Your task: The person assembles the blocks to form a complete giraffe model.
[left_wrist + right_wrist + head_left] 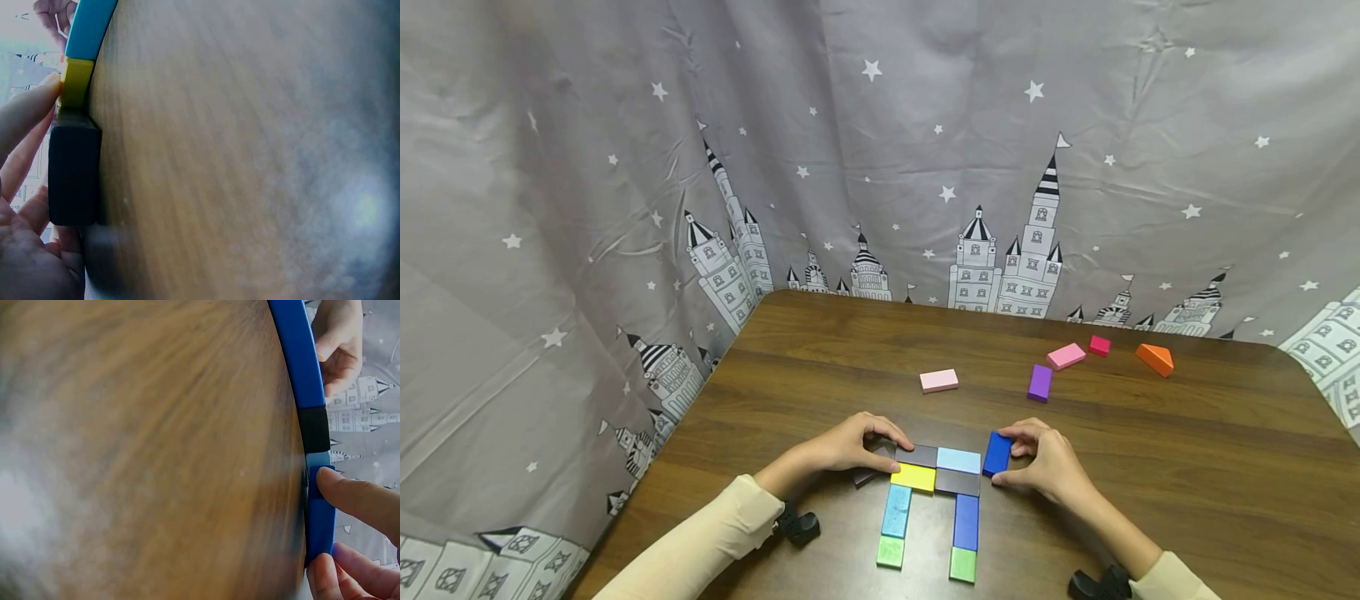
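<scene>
The right hand [1048,462] had its grip pinched on a dark-blue rectangular block [997,454], right of the yellow rectangular block [913,477]. The left hand [842,442] had a loosely spread grip, touching the yellow block and the dark grey rectangular block [919,456] adjoining its far side.

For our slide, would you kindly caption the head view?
Left hand touches yellow block; right hand holds blue block.
</scene>
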`<action>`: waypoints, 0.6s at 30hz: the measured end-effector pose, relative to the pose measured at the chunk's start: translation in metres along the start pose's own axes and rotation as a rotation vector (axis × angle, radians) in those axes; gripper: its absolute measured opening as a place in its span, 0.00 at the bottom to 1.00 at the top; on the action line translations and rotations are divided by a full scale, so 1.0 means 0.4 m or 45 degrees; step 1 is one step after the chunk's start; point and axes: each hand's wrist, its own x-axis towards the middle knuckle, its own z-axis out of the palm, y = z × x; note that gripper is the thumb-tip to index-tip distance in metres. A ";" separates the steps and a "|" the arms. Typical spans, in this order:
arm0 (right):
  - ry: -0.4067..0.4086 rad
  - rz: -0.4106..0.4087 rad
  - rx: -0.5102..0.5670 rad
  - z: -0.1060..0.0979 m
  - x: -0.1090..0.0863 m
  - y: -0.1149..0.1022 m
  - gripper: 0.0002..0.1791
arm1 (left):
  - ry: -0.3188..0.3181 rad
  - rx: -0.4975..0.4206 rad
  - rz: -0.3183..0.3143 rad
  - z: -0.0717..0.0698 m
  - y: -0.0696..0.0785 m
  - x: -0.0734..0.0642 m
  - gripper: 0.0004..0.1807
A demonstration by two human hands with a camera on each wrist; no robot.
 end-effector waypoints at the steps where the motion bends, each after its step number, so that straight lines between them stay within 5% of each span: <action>1: 0.004 -0.005 -0.005 0.001 0.000 0.000 0.33 | 0.001 0.001 0.000 0.000 0.000 0.000 0.16; 18: -0.019 0.001 -0.023 0.011 -0.003 -0.009 0.34 | 0.002 -0.015 -0.005 -0.002 0.006 -0.001 0.16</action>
